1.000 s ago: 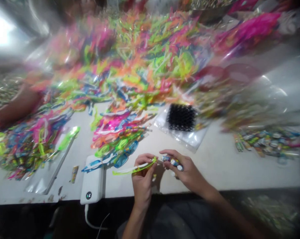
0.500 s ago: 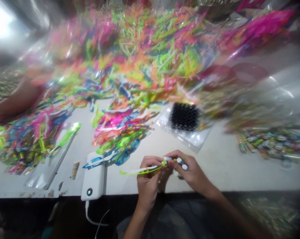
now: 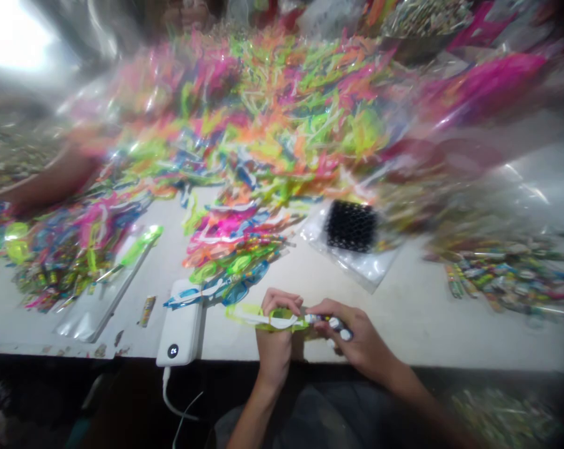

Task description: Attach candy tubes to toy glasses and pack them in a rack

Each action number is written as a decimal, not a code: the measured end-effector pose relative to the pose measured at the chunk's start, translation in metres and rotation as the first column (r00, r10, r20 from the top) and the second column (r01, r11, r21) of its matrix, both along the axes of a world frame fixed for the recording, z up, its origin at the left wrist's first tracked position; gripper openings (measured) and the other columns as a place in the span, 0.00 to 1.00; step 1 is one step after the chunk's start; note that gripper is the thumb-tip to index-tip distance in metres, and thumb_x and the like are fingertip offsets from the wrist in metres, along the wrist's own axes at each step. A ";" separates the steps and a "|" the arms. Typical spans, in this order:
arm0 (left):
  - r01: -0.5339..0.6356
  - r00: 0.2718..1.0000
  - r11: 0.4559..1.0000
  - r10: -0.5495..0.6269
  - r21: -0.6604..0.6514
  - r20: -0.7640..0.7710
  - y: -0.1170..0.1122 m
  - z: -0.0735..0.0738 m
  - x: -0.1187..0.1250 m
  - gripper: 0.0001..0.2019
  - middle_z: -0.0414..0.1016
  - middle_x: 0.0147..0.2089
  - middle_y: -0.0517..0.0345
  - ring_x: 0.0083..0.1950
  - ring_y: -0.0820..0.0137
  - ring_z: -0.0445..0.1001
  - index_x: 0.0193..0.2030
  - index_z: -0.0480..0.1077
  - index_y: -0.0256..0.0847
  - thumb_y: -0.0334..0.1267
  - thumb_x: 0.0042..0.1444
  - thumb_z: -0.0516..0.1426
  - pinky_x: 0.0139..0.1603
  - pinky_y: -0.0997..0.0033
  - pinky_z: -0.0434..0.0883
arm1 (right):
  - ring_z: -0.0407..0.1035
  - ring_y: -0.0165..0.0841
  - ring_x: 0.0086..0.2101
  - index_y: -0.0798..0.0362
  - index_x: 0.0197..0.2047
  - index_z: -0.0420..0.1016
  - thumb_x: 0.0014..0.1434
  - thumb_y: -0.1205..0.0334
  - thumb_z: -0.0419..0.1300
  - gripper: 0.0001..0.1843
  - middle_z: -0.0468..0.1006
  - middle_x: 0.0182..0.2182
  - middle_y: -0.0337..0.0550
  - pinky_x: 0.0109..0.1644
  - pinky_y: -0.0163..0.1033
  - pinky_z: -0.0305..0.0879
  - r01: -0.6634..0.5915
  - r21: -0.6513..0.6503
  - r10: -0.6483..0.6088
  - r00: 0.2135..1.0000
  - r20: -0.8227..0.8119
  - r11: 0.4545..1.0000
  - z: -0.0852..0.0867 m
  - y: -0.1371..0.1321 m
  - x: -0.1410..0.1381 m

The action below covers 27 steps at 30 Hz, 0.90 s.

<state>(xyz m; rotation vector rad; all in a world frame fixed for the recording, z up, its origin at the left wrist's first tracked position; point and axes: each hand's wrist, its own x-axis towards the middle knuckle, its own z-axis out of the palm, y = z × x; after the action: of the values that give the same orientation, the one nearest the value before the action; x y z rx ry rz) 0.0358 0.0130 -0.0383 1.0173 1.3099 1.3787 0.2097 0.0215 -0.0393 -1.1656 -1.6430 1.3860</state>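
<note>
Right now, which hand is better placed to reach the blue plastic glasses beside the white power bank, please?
Probably the left hand: it is nearer the blue plastic glasses, though holding a neon strip; the right hand is farther.

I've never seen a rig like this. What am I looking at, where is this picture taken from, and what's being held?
This comes from one camera worn on a person's head, looking down at their own bare hands; there is no machine. The left hand grips a neon yellow-green plastic strip with a white stripe. The right hand holds a small blue-and-white printed piece at its end. On the white table lie heaps of neon plastic pieces, a white power bank and a black mesh pad. The blurred forearm belongs to someone else.
</note>
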 end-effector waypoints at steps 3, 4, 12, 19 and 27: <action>-0.006 1.000 1.000 0.006 -0.015 -0.006 0.002 0.001 0.001 0.07 0.74 0.40 0.56 0.43 0.66 0.76 0.27 0.73 0.40 0.30 0.55 0.63 0.49 0.68 0.72 | 0.72 0.27 0.29 0.48 0.51 0.79 0.73 0.54 0.59 0.11 0.82 0.41 0.41 0.27 0.27 0.70 -0.029 -0.008 0.029 0.998 0.048 1.000 0.000 -0.001 -0.004; -0.010 1.000 1.000 0.010 -0.019 -0.007 0.003 0.002 0.002 0.07 0.73 0.40 0.57 0.43 0.66 0.75 0.27 0.72 0.41 0.29 0.54 0.63 0.49 0.68 0.71 | 0.72 0.27 0.29 0.48 0.52 0.79 0.73 0.54 0.59 0.11 0.81 0.40 0.40 0.28 0.28 0.71 -0.020 -0.020 0.022 0.997 0.069 1.000 0.000 0.000 -0.005; -0.049 0.996 0.995 0.055 -0.085 0.067 0.001 0.007 0.009 0.03 0.74 0.44 0.55 0.44 0.65 0.78 0.37 0.69 0.42 0.31 0.57 0.58 0.47 0.66 0.75 | 0.73 0.31 0.31 0.47 0.57 0.79 0.72 0.45 0.60 0.19 0.80 0.35 0.41 0.28 0.29 0.71 0.150 -0.120 -0.141 0.987 0.084 0.981 -0.001 0.006 -0.006; 0.137 0.905 0.962 -0.026 -0.235 0.424 0.002 0.020 -0.001 0.14 0.80 0.51 0.48 0.48 0.59 0.82 0.53 0.71 0.40 0.41 0.64 0.61 0.46 0.63 0.78 | 0.69 0.27 0.29 0.46 0.59 0.79 0.71 0.43 0.60 0.21 0.78 0.36 0.41 0.26 0.27 0.66 0.193 -0.184 -0.194 0.981 0.015 0.964 -0.001 0.008 -0.005; -0.044 0.997 0.991 0.036 -0.126 -0.064 0.010 0.030 -0.010 0.10 0.79 0.38 0.57 0.34 0.67 0.78 0.46 0.73 0.42 0.46 0.70 0.60 0.36 0.69 0.75 | 0.68 0.27 0.28 0.48 0.60 0.76 0.70 0.42 0.61 0.24 0.78 0.36 0.41 0.26 0.28 0.67 0.256 -0.257 -0.280 0.958 -0.062 0.932 0.004 0.010 -0.003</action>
<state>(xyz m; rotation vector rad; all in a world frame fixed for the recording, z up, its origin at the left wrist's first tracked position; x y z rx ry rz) 0.0261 0.0228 -0.0086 0.9579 1.4518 1.2842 0.2063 0.0318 -0.0350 -1.3828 -1.2143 1.4707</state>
